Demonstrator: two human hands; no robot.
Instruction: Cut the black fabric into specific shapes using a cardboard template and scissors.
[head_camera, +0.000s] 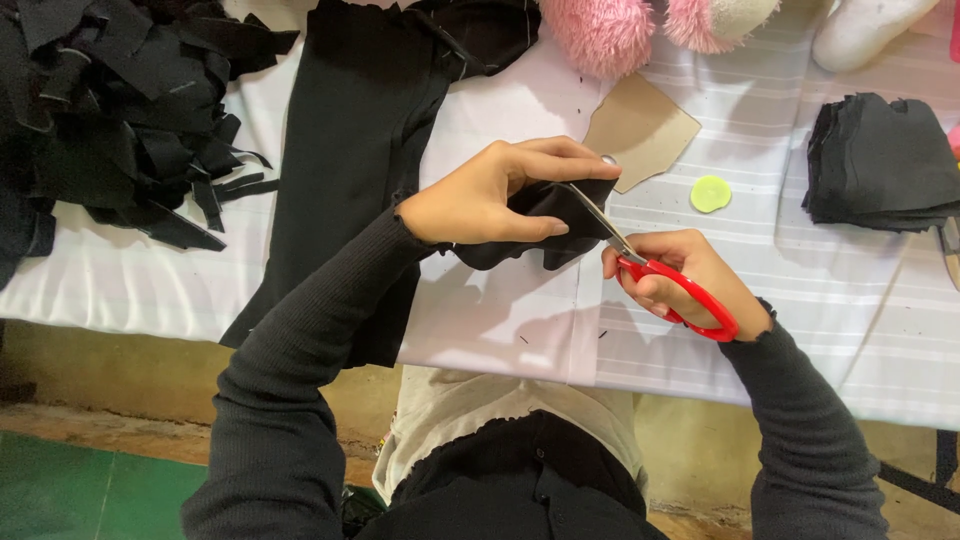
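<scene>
1. Nearest the camera, at six o'clock, were the person's torso in a dark top over a pale layer, and two dark ribbed knit sleeves (300, 380) reaching up toward the middle of the view.
2. At the centre, the left hand (490, 195) was clenched around a small folded piece of black fabric (560, 225), thumb below and fingers curled over the top.
3. Just toward four o'clock from centre, the right hand (690, 280) gripped the red-handled scissors (660, 275), fingers through the red loops.
4. The scissors' metal blades (595, 215) pointed toward ten o'clock and were closed into the edge of the black fabric piece, touching it.
5. Both hands were held above a table covered in white striped cloth (800, 250).
6. At eleven o'clock lay a long flat panel of black fabric (340, 170), hanging over the table's near edge.
7. At ten o'clock sat a tangled heap of black fabric scraps (110, 110).
8. At one o'clock lay a tan cardboard pattern piece (640, 130), with a small round yellow-green disc (710, 193) just beside it.
9. At two o'clock sat a neat stack of cut black fabric pieces (880, 165).
10. At twelve o'clock, pink fluffy plush (605, 35) touched the top edge.
</scene>
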